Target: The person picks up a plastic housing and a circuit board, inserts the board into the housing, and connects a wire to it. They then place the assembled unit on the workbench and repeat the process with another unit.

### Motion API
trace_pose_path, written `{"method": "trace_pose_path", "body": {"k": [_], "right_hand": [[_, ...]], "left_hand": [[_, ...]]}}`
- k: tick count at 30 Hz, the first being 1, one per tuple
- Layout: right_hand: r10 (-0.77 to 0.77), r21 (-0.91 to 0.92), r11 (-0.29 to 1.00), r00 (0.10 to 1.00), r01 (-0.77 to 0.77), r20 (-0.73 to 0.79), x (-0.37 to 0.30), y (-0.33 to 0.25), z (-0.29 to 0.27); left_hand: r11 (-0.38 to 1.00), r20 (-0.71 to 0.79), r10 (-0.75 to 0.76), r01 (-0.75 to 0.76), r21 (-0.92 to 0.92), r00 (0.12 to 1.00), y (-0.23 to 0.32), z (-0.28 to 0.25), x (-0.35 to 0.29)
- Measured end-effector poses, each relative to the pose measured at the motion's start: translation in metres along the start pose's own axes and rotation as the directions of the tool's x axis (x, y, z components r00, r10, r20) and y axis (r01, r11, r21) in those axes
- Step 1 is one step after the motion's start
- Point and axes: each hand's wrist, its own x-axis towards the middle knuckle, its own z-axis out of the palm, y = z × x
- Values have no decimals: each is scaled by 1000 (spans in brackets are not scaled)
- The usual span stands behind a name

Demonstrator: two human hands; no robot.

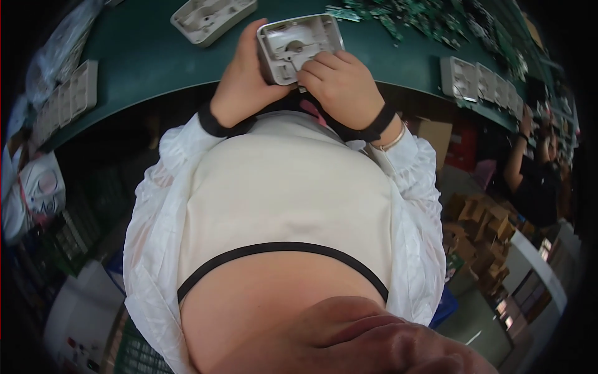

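A shallow off-white plastic housing (317, 32) is tilted up at the near edge of the green table, its hollow inside facing me. Ribs, posts and a small round metal-looking part show in it. My left hand (240, 84) grips its left side, thumb below and fingers behind. My right hand (346, 87) lies over the lower right corner, its fingers curled and pressed together against the inside and the rim. Whatever those fingertips pinch is hidden; a small pale bit peeks out below them.
Another housing (212, 20) lies on the green table (156, 59). Green circuit boards (405, 15) are heaped at the far right. Rows of housings stand right (483, 84) and left (68, 93), beside clear plastic bags (59, 47). A co-worker (532, 171) sits at right, near cardboard pieces (483, 234).
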Motion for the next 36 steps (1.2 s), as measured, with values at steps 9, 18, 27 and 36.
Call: {"method": "trace_pose_path", "body": {"k": [9, 18, 27, 36], "right_hand": [[210, 4, 978, 972, -210, -109, -85, 13, -54], [379, -208, 904, 925, -375, -21, -149, 38, -86], [493, -274, 836, 870, -476, -9, -174, 78, -79], [628, -138, 775, 777, -617, 52, -167, 94, -79]], "left_hand": [[989, 313, 142, -126, -72, 939, 19, -7, 63], [542, 498, 527, -724, 428, 689, 20, 111, 154], [205, 621, 393, -723, 660, 679, 28, 125, 174], [201, 563, 425, -680, 705, 709, 31, 113, 152]]}}
